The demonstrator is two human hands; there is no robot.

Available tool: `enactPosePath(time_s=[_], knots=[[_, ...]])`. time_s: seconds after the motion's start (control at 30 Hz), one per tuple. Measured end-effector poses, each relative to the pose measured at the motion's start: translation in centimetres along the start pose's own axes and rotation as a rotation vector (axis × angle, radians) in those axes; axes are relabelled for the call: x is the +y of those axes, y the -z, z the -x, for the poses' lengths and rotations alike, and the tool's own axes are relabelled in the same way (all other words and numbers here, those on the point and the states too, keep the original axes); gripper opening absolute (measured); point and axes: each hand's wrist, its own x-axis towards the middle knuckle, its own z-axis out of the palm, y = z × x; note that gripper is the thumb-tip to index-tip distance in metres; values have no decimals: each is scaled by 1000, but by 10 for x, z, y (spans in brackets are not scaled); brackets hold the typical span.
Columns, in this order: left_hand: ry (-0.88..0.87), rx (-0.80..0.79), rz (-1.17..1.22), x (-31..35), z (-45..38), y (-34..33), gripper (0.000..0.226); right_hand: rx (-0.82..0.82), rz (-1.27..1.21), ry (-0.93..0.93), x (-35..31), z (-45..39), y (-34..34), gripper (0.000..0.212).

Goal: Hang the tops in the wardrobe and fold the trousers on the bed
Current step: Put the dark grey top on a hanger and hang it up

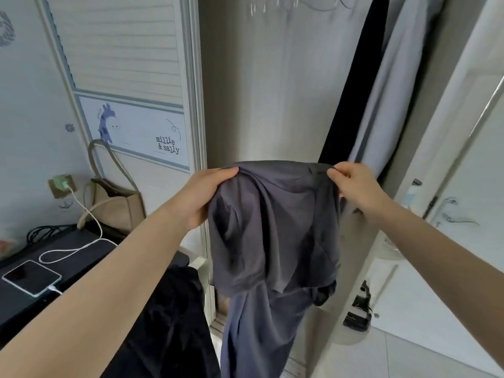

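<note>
A dark grey garment (272, 236) hangs in front of me, held up by its top edge. My left hand (201, 195) pinches the left corner and my right hand (357, 186) pinches the right corner, both at the same height. The cloth droops in folds down to the floor area; I cannot tell if it is a top or trousers. Behind it the wardrobe (261, 91) stands open, with a black garment (351, 99) and a light grey garment (387, 91) hanging at its right side. Another dark garment (169, 323) lies low at my left.
The wardrobe's sliding door (122, 64) with a giraffe picture is at left. A black table (30, 304) holds a charging phone (31, 278) and white cable, with a beige bag (117, 203) behind. A white door with a handle (452, 211) is at right.
</note>
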Motion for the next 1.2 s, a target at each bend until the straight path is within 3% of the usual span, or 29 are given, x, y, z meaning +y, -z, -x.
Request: enactPosePath(time_s=[0.07,0.17,0.27,0.33,0.37,0.43,0.47,0.67,0.87,0.93,1.03,1.1,1.13,1.2], knots=[[31,22,125,11,-14,-11,20,-25,-11,27,-2,-3,-16,9],[24,88,203,21,-39,-24,23,-49,-130,177,-9,12,-37,42],[13,205,183,25,-69,-30,21,-441,-161,399,-4,25,-57,54],[29,271,197,27,-88,-28,14,-611,-60,410,7,13,-73,64],[37,299,201,29,-100,-27,13,-582,-62,428,13,-3,-81,57],[54,331,180,31,-121,-23,13,-396,-204,436,12,-35,-91,14],[64,343,162,32,-129,-21,13,-327,-285,400,11,-52,-94,6],[95,456,29,32,-167,4,15,-145,-354,204,9,-136,-111,27],[168,453,-203,29,-188,50,28,-63,-573,28,-27,-192,-103,23],[155,454,-426,28,-196,70,33,-75,-684,-46,-40,-207,-95,20],[194,344,-994,29,-204,86,39,-131,-877,-116,-64,-218,-79,14],[254,148,-1400,29,-208,80,47,-227,-1060,-86,-84,-223,-72,11],[253,23,-1488,29,-210,73,55,-289,-1107,-43,-95,-226,-71,19],[174,-252,-1325,27,-216,57,67,-320,-1019,42,-115,-232,-72,37]])
